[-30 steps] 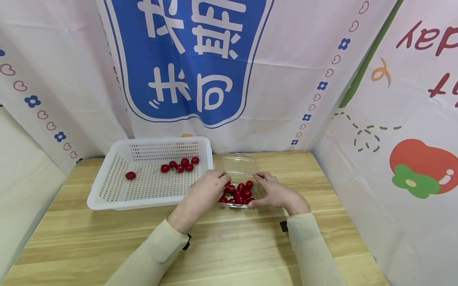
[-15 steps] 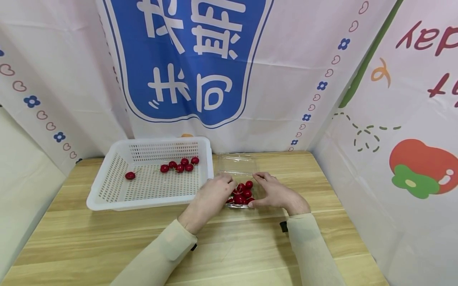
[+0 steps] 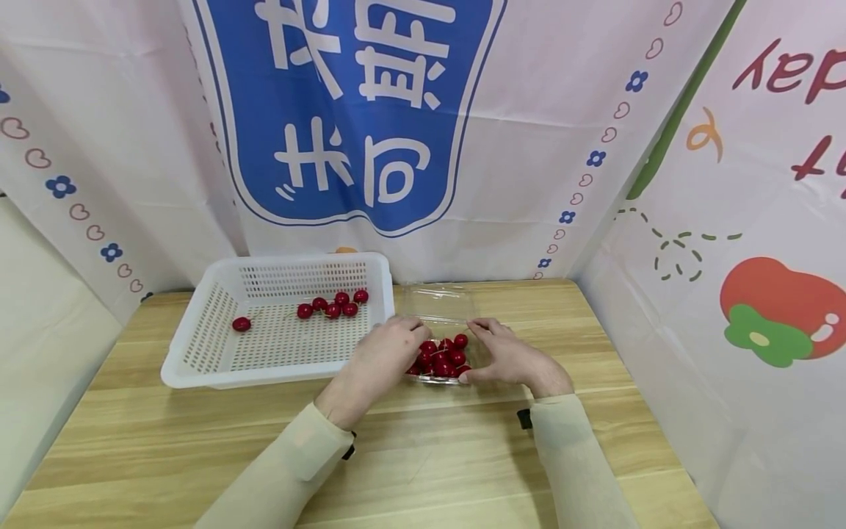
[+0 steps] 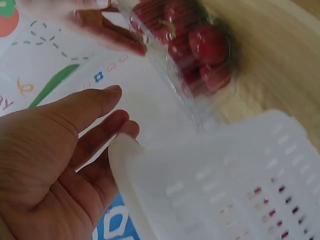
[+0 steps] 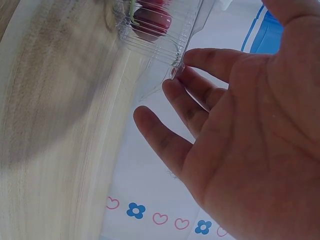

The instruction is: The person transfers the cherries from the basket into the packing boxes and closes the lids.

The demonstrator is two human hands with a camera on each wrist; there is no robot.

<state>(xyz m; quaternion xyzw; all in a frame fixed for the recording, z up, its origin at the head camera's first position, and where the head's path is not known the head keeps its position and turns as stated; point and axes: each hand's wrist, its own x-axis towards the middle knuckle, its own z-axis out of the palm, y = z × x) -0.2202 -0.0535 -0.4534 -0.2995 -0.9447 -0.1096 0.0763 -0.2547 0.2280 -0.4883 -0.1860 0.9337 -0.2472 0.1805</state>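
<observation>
A clear plastic clamshell box [image 3: 432, 380] filled with red cherries [image 3: 441, 360] stands on the table, its lid [image 3: 439, 303] folded back toward the wall. My right hand [image 3: 512, 360] holds the box's right side, thumb at the front corner and fingers at the back; the right wrist view shows fingertips against its plastic edge [image 5: 177, 65]. Over the box's left side is my left hand [image 3: 380, 356], between box and basket. In the left wrist view its thumb and fingers [image 4: 95, 107] are relaxed and apart, with nothing between them.
Left of the box stands a white perforated basket [image 3: 264, 380], its right rim beside my left hand. Several cherries [image 3: 333, 311] cluster on its right, and one cherry [image 3: 241, 324] lies alone on the left. A printed cloth [image 3: 502, 169] hangs behind the wooden table [image 3: 429, 470].
My left hand moved right over the cherries, then back left, uncovering more of them. The cherries under it shifted slightly. My right hand stayed at the box.
</observation>
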